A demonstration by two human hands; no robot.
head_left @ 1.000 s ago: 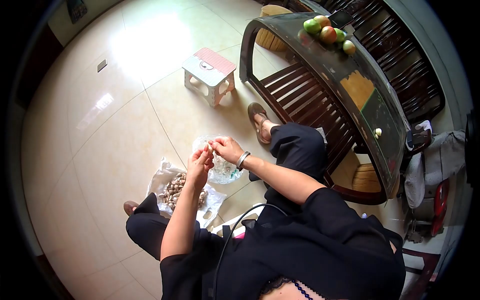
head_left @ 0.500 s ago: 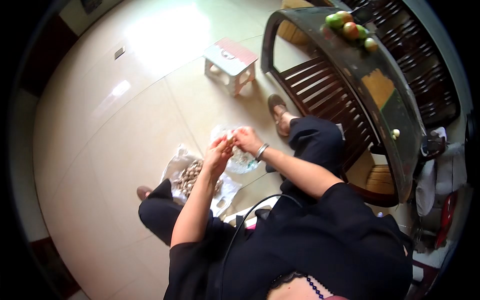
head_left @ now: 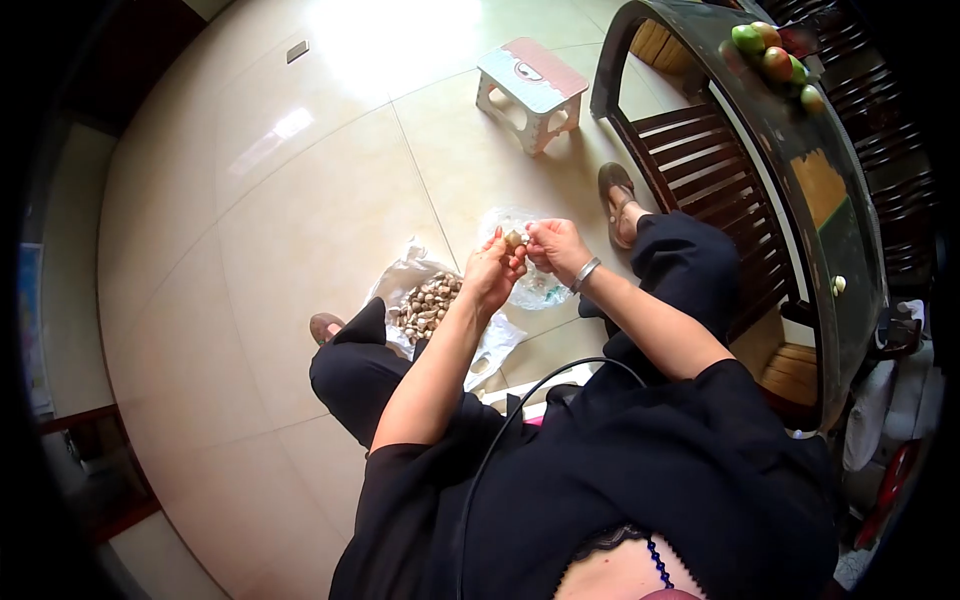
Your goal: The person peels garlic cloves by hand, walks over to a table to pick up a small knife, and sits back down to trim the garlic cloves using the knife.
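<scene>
Between thumb and fingers, my left hand holds a small brown-and-pale mushroom. The fingers of my right hand are pinched together at its whitish right side; a silver bangle circles that wrist. Beneath both hands a clear plastic bag lies spread on the floor, its contents too indistinct to name. Left of it, a white plastic bag lies open under a pile of similar brown-and-white mushrooms, partly hidden behind my left forearm.
A small printed step stool stands ahead on the tiled floor. To the right is a dark table with several green-red fruits and a small pale piece on top. A black cable crosses my lap.
The whole view has shifted, so the scene sits farther right and the stool higher. Both hands remain together over the clear bag, and the mushroom in my left hand now shows more plainly.
</scene>
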